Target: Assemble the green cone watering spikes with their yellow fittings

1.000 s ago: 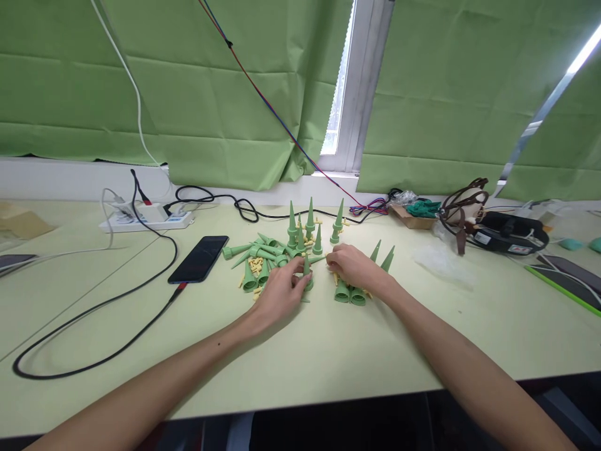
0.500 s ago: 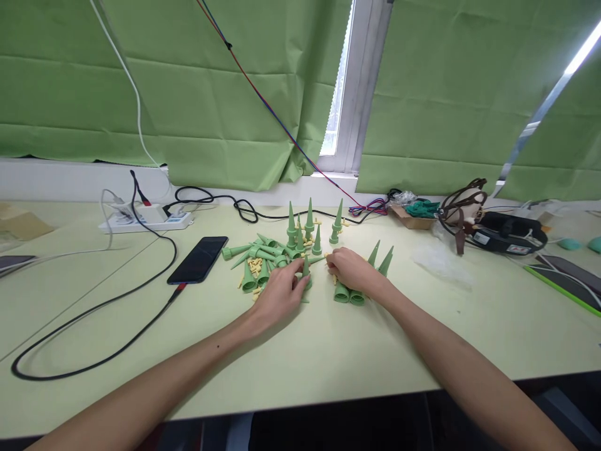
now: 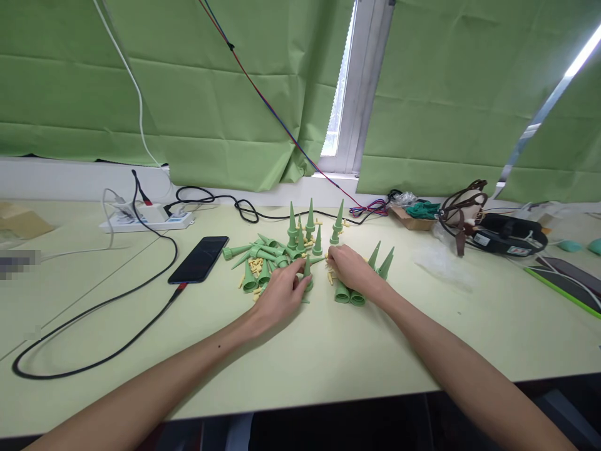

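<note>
My left hand is closed around a green plastic spike, which points upward between thumb and fingers. My right hand rests with curled fingers beside small yellow pegs; whatever its fingertips pinch is hidden. Left of my left hand lies a heap of green spikes with yellow pegs among them. Several spikes stand upright behind the hands, another upright one slightly to the right. More green spikes lie under and beside my right wrist, open ends toward me.
A black phone on a cable lies left of the heap, near a white power strip. At right are a clear plastic bag, a cardboard box and a black headset. The table's front edge runs below my forearms.
Both hands stay almost in place. The right fingers have shifted very slightly, and more of the yellow pegs beside them shows. The view has moved a little.
</note>
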Action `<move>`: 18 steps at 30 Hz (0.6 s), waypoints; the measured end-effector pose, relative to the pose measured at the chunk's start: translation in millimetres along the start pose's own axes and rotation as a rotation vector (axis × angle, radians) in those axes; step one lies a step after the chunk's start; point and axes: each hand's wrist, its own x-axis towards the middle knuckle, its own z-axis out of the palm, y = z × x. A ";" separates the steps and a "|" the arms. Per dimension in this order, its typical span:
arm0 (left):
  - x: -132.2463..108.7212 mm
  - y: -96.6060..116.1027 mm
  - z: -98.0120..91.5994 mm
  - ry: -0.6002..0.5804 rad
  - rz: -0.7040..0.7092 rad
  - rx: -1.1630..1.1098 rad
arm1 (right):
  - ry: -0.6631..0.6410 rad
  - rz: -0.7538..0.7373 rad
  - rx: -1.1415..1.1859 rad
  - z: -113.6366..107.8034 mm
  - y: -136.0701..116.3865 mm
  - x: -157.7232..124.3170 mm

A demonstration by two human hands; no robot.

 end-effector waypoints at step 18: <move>0.3 2.9 0.8 0.054 -0.006 -0.089 | 0.350 -0.044 0.570 -5.9 -10.5 -17.4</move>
